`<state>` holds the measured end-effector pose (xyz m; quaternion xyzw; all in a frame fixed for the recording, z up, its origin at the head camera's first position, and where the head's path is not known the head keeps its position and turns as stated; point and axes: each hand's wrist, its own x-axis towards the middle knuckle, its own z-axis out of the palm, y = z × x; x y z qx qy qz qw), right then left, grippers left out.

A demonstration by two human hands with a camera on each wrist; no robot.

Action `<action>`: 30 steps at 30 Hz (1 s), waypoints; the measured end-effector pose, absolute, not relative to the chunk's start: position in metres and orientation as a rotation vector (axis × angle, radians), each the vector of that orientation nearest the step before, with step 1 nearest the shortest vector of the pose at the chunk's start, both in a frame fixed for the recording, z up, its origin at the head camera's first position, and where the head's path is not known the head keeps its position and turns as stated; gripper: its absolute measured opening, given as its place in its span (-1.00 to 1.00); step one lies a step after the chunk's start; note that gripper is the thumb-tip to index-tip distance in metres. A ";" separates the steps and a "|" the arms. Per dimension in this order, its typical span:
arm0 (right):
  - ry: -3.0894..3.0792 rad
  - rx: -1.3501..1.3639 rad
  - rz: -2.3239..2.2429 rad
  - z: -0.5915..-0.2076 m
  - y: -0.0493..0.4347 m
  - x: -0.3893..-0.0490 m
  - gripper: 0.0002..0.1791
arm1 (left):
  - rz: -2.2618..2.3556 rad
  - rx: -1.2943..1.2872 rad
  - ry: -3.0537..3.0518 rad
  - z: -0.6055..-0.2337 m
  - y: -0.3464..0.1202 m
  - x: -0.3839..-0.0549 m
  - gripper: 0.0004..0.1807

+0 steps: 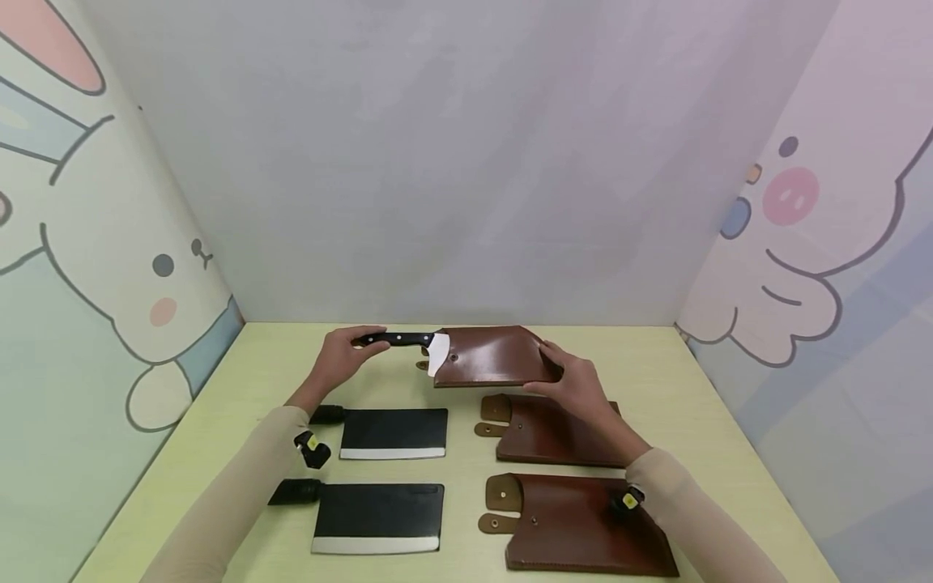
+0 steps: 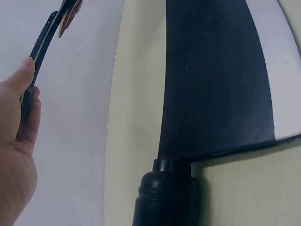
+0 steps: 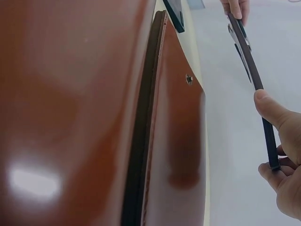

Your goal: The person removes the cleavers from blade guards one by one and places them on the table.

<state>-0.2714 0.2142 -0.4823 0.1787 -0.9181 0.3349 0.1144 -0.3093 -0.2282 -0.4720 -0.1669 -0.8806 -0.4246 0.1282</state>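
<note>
My left hand (image 1: 337,358) grips the black riveted handle of a cleaver (image 1: 405,338) near the back of the table. Most of its blade sits inside a brown leather sheath (image 1: 490,356); a silver strip shows at the sheath's mouth. The far end of that sheath is held by my right hand (image 1: 573,380), thumb on one face and fingers on the other. In the left wrist view, the thumb and fingers of my left hand (image 2: 21,117) wrap the handle. The right wrist view shows the sheath edge-on, raised off the table.
Two black-bladed cleavers lie at the left of the table, one (image 1: 394,431) behind the other (image 1: 379,518). Two brown leather sheaths with open straps lie at the right, the rear one (image 1: 543,429) partly under my right forearm, the front one (image 1: 576,534) nearer. Printed walls stand on both sides.
</note>
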 end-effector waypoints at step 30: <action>-2.610 0.469 0.972 -0.481 0.222 -0.268 -0.06 | -1.185 -0.408 -2.512 -0.469 -0.253 -0.303 -0.53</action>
